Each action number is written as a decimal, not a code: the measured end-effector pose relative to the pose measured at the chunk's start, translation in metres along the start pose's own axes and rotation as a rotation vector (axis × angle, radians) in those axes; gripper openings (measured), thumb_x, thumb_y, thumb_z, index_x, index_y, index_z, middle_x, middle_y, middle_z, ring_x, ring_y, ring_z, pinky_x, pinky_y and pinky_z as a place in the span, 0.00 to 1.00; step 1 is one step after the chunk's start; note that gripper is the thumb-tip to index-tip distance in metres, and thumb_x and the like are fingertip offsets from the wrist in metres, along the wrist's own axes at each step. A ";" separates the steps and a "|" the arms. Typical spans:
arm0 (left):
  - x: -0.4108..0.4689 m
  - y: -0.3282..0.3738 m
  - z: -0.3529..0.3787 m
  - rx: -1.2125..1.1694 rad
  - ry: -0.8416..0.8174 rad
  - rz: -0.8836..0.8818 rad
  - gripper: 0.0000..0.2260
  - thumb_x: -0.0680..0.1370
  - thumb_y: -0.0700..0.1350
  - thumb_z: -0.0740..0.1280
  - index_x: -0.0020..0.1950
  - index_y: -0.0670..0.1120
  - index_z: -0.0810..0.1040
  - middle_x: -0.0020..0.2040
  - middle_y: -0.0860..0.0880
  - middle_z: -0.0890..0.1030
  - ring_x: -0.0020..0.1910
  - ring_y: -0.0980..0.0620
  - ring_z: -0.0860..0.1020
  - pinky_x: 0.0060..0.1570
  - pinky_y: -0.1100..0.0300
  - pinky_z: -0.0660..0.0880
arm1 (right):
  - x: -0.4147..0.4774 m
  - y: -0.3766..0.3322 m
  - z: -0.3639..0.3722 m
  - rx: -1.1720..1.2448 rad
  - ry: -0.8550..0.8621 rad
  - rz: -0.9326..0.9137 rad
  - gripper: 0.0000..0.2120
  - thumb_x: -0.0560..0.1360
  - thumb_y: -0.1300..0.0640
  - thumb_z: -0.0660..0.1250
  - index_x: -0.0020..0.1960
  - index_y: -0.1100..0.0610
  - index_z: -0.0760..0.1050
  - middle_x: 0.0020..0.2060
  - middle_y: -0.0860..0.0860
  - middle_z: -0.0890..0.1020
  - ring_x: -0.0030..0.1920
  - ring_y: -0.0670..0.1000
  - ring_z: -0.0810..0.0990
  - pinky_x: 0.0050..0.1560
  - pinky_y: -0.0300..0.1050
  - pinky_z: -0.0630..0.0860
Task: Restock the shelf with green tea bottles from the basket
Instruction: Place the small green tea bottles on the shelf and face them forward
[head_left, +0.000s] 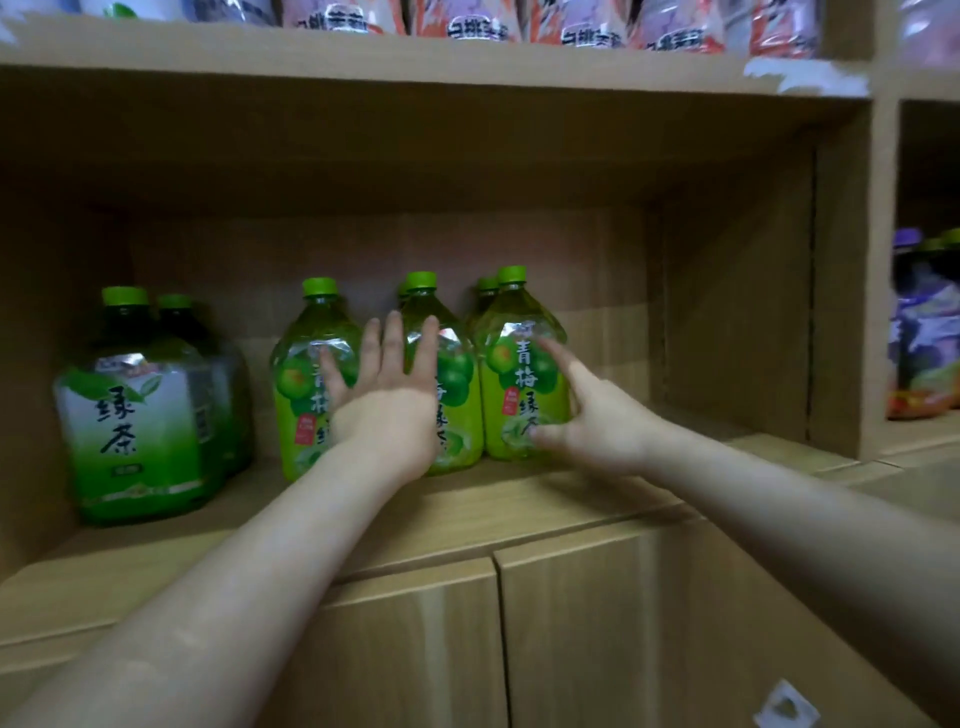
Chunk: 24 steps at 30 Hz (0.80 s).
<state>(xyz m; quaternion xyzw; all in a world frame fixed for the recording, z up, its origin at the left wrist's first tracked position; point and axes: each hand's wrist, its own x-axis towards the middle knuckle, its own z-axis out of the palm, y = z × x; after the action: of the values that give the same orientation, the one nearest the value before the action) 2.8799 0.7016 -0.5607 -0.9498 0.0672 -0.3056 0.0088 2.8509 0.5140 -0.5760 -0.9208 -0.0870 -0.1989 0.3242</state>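
- Bottle count on the middle shelf (519, 499): three light-green plum green tea bottles in the front row, left one (306, 384), middle one (447, 374) and right one (519, 374), standing upright and packed shoulder to shoulder.
- Behind those I can spot at least two more green caps (487, 285) poking up, so there's a back row, but how many are in it I can't tell.
- Off to the left, two dark green tea bottles (135, 415), one in front and one right behind it, upright, with a clear gap between them and the plum bunch.
- Left hand (387, 395): flat and wide open, fingers spread, palm against the fronts of the left and middle bottles. Not gripping anything.
- Right hand (582, 410): also open, fingers splayed, index finger laid across the label of the right bottle, thumb down low near its base. Touching, not wrapped around it.
- Room-wise: big bare stretch of shelf to the right of the plum bottles, all the way to the side wall (737, 312). Front row sits back from the shelf's front edge, so there's a strip free in front too.
- Plenty of headroom above the caps.
- Pink and orange packets (597, 26) line the shelf above; two cabinet doors (623, 623) below.
- No basket in view.
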 end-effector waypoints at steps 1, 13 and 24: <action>-0.005 0.010 -0.006 -0.049 0.037 0.026 0.44 0.73 0.48 0.68 0.77 0.55 0.40 0.79 0.45 0.41 0.78 0.44 0.42 0.72 0.37 0.48 | -0.012 0.002 -0.006 -0.040 0.037 -0.039 0.40 0.72 0.53 0.71 0.76 0.42 0.53 0.66 0.57 0.72 0.62 0.56 0.76 0.63 0.47 0.71; -0.170 0.243 0.008 -0.821 0.021 0.843 0.11 0.73 0.48 0.61 0.52 0.57 0.78 0.39 0.55 0.83 0.34 0.50 0.78 0.34 0.53 0.77 | -0.245 0.138 -0.153 0.091 -0.057 0.304 0.07 0.77 0.60 0.66 0.52 0.62 0.79 0.36 0.52 0.83 0.34 0.47 0.81 0.35 0.38 0.76; -0.263 0.429 0.053 -0.779 -0.306 1.081 0.13 0.72 0.49 0.61 0.48 0.52 0.83 0.42 0.49 0.86 0.43 0.46 0.82 0.43 0.57 0.75 | -0.432 0.356 -0.182 0.030 -0.254 0.874 0.05 0.78 0.60 0.65 0.52 0.55 0.78 0.38 0.51 0.81 0.35 0.49 0.81 0.34 0.39 0.75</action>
<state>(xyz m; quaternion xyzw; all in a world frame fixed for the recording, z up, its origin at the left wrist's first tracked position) 2.6467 0.3101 -0.7806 -0.7492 0.6350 -0.0739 -0.1730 2.5062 0.1097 -0.8296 -0.8834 0.2677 0.0725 0.3777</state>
